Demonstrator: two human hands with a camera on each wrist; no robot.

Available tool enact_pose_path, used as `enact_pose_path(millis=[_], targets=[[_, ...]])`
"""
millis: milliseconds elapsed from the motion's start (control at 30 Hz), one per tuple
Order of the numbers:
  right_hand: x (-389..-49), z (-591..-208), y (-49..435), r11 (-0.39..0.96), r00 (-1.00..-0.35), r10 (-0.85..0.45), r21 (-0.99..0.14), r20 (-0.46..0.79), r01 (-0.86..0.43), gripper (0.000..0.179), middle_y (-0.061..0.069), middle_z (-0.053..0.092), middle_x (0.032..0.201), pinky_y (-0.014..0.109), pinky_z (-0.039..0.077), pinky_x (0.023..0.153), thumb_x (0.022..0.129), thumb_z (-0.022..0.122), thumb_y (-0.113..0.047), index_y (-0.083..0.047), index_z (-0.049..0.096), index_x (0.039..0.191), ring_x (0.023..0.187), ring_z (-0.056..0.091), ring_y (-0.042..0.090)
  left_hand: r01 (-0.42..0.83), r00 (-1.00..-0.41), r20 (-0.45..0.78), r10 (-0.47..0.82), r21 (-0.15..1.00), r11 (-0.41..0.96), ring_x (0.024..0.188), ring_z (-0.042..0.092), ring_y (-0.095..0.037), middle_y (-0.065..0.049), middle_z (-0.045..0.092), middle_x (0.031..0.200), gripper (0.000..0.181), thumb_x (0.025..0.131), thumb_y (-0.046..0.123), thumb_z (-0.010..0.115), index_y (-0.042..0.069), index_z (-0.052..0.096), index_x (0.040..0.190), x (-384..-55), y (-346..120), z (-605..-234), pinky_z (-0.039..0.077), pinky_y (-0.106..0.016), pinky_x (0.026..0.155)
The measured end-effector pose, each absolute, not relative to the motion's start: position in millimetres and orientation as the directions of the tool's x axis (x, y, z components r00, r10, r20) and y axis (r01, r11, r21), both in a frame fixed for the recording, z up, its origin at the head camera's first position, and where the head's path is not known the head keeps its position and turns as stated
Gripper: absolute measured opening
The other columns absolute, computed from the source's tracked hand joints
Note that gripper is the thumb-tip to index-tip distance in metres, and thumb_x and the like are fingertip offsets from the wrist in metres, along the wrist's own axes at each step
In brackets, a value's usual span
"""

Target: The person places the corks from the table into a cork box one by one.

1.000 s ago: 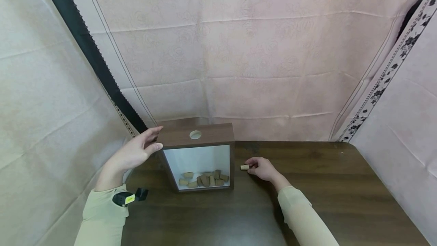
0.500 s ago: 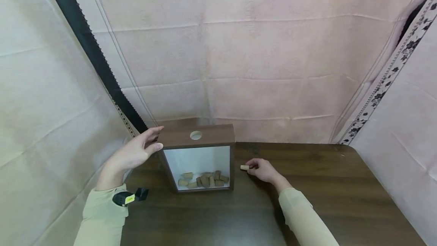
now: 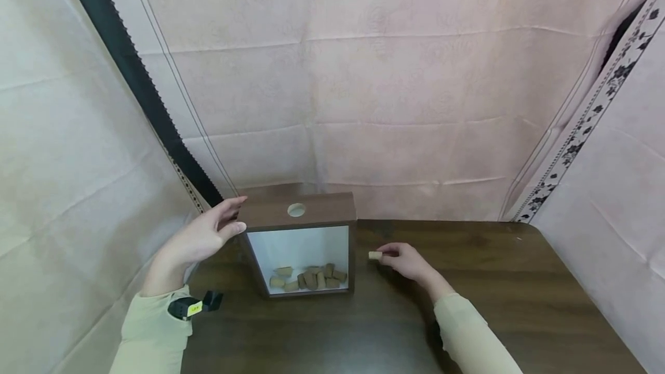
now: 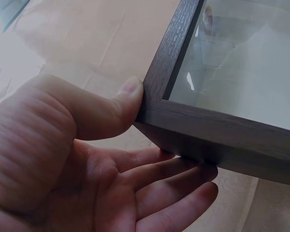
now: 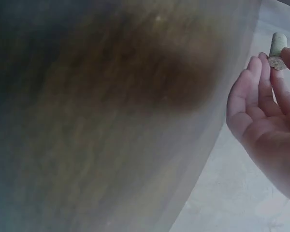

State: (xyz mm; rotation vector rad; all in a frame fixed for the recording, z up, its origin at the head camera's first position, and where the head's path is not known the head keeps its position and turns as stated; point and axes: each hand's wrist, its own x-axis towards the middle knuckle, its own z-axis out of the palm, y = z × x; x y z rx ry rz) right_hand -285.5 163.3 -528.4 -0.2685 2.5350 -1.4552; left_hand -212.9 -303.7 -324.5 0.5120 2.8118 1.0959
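Note:
A cork [image 3: 374, 255] is pinched between the thumb and fingertips of my right hand [image 3: 407, 261], just right of the box. The right wrist view shows the cork [image 5: 278, 44] upright, its speckled end near the thumb. My left hand [image 3: 205, 235] rests at the top left corner of a brown wooden box [image 3: 327, 209]. In the left wrist view its thumb touches the frame corner [image 4: 154, 108], and nearly straight fingers [image 4: 157, 191] lie along the side panel. The box has a clear front and a round hole [image 3: 296, 210] on top. Several corks [image 3: 312, 279] lie inside.
The box stands on a dark wooden table [image 3: 499, 299], close to the back edge. Pale cloth [image 3: 405, 91] hangs behind the table and on both sides. A black device [image 3: 194, 306] is strapped to the left wrist.
The right hand, with the cork still pinched, has shifted very slightly right, away from the box. The left hand keeps its place at the box corner. The head view has tilted a little.

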Motion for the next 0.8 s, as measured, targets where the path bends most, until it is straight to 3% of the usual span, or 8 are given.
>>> enact_pose_path(millis=[167,400,567,800], targets=[[-282,-520,171,0.336,-0.966,-0.254,-0.941,-0.050,-0.040,0.029,0.019,0.071,0.121,0.047,0.060,0.087,0.108,0.064,-0.012,-0.001,0.067,0.135,0.107,0.069,0.032,0.290,-0.937,0.050,0.347,0.667,0.687,0.153,0.030,-0.054,-0.029,0.026,0.171,0.072,0.112,0.029,0.060,0.003,0.025,0.168,-213,-303,-326,0.030,-0.072,0.119],[-276,-495,175,0.236,-0.976,-0.213,-0.968,0.036,-0.087,0.035,0.017,0.069,0.125,0.047,0.060,0.090,0.108,0.067,-0.018,-0.001,0.063,0.138,0.116,0.066,0.039,0.305,-0.933,0.060,0.355,0.657,0.690,0.153,0.031,-0.053,-0.030,0.026,0.170,0.070,0.112,0.025,0.059,0.000,0.025,0.168,-216,-303,-323,0.031,-0.070,0.119],[-269,-483,175,0.184,-0.982,-0.181,-0.980,0.044,-0.077,0.040,0.018,0.068,0.131,0.045,0.058,0.091,0.110,0.065,-0.025,-0.003,0.061,0.142,0.117,0.067,0.034,0.307,-0.933,0.060,0.355,0.647,0.698,0.152,0.033,-0.054,-0.031,0.029,0.169,0.071,0.112,0.027,0.060,0.001,0.025,0.168,-215,-303,-323,0.032,-0.071,0.118],[-262,-458,174,0.083,-0.991,-0.118,-0.993,0.069,-0.079,0.045,0.016,0.067,0.130,0.029,0.058,0.087,0.109,0.065,-0.036,-0.004,0.064,0.141,0.113,0.067,0.025,0.305,-0.932,0.053,0.358,0.649,0.697,0.152,0.033,-0.054,-0.030,0.028,0.170,0.071,0.112,0.026,0.060,0.001,0.025,0.168,-215,-304,-324,0.032,-0.071,0.118]])
